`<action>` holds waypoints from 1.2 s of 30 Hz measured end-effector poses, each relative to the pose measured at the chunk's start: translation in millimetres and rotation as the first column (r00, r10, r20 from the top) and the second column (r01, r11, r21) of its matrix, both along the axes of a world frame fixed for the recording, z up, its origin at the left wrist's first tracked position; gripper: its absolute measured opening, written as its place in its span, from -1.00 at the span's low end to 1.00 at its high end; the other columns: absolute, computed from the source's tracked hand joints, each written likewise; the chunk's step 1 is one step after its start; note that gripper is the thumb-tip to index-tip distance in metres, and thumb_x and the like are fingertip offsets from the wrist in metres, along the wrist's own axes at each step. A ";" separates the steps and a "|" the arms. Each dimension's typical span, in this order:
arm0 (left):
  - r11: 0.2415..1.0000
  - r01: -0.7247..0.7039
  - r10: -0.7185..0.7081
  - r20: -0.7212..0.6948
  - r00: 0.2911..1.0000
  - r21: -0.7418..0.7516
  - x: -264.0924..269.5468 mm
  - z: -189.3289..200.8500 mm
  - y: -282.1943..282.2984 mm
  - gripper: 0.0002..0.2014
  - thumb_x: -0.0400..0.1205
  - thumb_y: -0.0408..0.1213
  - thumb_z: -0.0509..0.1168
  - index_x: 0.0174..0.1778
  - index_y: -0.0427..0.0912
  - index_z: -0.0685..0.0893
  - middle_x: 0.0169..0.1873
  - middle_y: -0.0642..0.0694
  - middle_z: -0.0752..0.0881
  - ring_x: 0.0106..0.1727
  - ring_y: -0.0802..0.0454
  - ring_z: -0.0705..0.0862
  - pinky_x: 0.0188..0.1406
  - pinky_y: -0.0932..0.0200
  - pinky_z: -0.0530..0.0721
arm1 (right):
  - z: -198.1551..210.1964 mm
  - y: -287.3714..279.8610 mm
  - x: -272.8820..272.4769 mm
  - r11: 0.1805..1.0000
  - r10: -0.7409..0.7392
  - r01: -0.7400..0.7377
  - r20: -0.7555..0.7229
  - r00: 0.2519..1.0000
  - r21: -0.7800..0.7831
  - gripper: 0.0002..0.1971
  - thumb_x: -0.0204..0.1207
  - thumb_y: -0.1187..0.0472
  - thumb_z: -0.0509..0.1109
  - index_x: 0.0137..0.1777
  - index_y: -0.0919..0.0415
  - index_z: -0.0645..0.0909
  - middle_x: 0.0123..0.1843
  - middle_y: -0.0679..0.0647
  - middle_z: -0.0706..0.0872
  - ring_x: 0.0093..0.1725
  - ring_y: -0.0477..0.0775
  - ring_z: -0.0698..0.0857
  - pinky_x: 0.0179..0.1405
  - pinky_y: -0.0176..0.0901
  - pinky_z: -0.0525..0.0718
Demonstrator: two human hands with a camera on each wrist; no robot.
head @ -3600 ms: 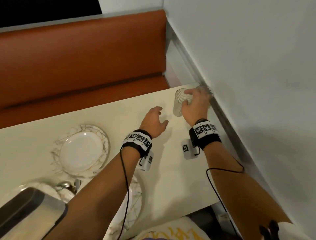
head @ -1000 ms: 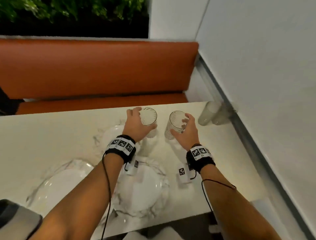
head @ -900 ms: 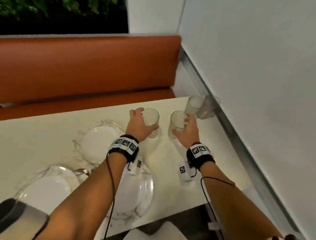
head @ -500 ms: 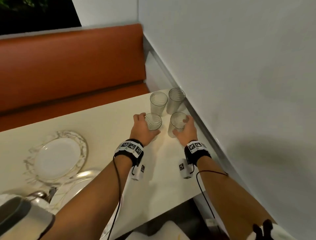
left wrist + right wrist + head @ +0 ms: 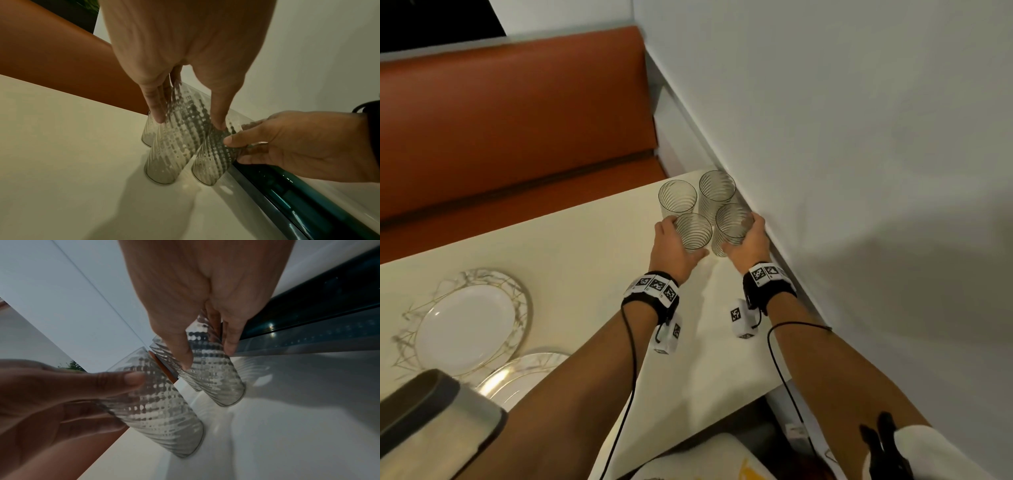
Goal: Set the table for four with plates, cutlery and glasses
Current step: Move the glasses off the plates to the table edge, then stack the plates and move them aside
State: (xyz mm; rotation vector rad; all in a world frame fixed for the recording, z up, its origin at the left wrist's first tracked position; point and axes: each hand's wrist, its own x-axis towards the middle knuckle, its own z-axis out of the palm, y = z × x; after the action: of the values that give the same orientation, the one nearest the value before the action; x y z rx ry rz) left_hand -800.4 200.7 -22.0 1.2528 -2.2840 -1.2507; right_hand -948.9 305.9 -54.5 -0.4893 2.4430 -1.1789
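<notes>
"Where were the glasses then?"

"All four stood clustered at the far corner of the desk (image 5: pixel 571 274), hard by the wall. The left hand (image 5: pixel 674 253) had its grip curled round the near-left ribbed glass (image 5: pixel 693 233); the right hand (image 5: pixel 748 243) held the near-right ribbed glass (image 5: pixel 732 224) the same way. Both bases looked to be on the desk."

"How should they have set them down?"

"I'd judge gently and upright, letting go only once each base sat flat, without knocking the two rear glasses (image 5: pixel 677 200) just behind. The gold-veined plates (image 5: pixel 465 325) lay well apart, to the left."

"Anything different from a second before?"

"Yes: then both glasses were near the middle, beside the plates; half a second before, just short of the rear pair."
</notes>
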 end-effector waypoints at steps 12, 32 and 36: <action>0.995 0.089 -0.093 0.137 0.986 0.039 54.6 -9.5 -8.0 -0.16 0.54 -0.11 0.60 0.67 -0.23 0.34 0.52 -0.23 0.50 0.49 -0.17 0.58 0.46 -0.12 0.61 | -27.2 28.2 50.8 0.972 -0.086 0.077 0.033 0.996 0.221 -0.37 0.38 0.32 0.54 0.49 0.27 0.49 0.34 0.29 0.69 0.40 0.35 0.61 0.42 0.09 0.56; 0.904 -0.412 0.412 0.031 0.911 0.112 484.1 -26.0 -42.0 -0.87 0.70 -0.32 0.38 0.07 -0.01 0.78 -0.16 0.04 0.83 -0.11 0.18 0.78 -0.01 0.31 0.71 | -52.1 -46.0 362.3 0.674 0.569 -0.603 0.221 0.792 0.426 -0.59 0.53 0.01 0.47 0.36 0.04 0.58 0.27 0.05 0.75 0.28 0.18 0.72 0.36 0.11 0.66; 0.888 -0.442 0.438 0.060 0.897 0.123 538.2 -32.8 -50.6 -0.89 0.71 -0.28 0.40 0.08 -0.04 0.81 -0.09 0.04 0.82 -0.09 0.17 0.77 -0.10 0.48 0.63 | -45.7 -43.4 373.3 0.713 0.523 -0.552 0.197 0.829 0.432 -0.65 0.58 0.11 0.42 0.34 0.18 0.67 0.25 0.14 0.76 0.26 0.23 0.71 0.26 -0.11 0.61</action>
State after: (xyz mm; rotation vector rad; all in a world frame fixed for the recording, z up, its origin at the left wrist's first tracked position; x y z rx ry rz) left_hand -262.2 150.2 -54.8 1.7266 -1.8029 -1.2293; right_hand -575.6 262.4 -100.2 -0.9106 2.1839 -0.3251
